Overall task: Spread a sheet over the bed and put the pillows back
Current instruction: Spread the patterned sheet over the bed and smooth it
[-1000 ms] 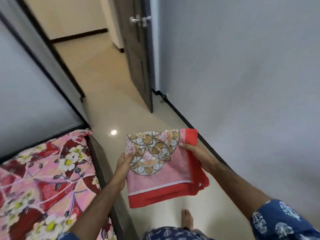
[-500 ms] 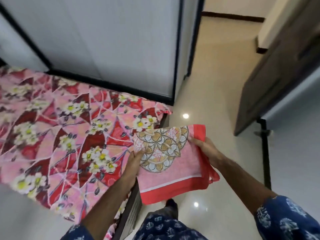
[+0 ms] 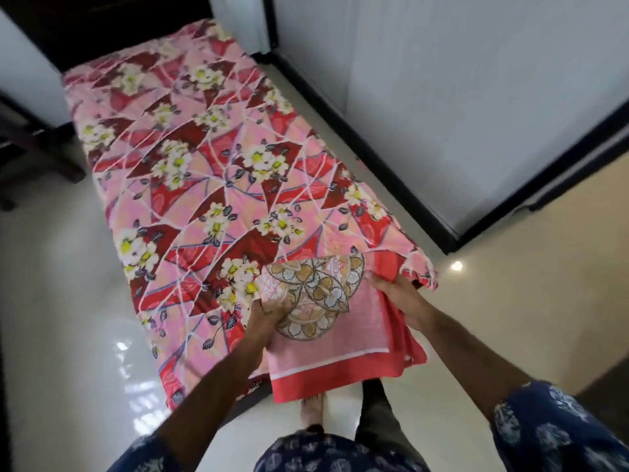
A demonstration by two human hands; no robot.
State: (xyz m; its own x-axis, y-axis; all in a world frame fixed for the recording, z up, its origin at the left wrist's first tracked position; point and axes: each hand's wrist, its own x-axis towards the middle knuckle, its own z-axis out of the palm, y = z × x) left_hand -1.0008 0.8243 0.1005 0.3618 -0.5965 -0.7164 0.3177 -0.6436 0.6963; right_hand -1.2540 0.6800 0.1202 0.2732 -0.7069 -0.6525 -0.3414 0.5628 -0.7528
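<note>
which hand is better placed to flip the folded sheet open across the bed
Left, probably. The left hand grips the folded sheet on the side over the bed; the right hand holds the edge nearer the floor.
</note>
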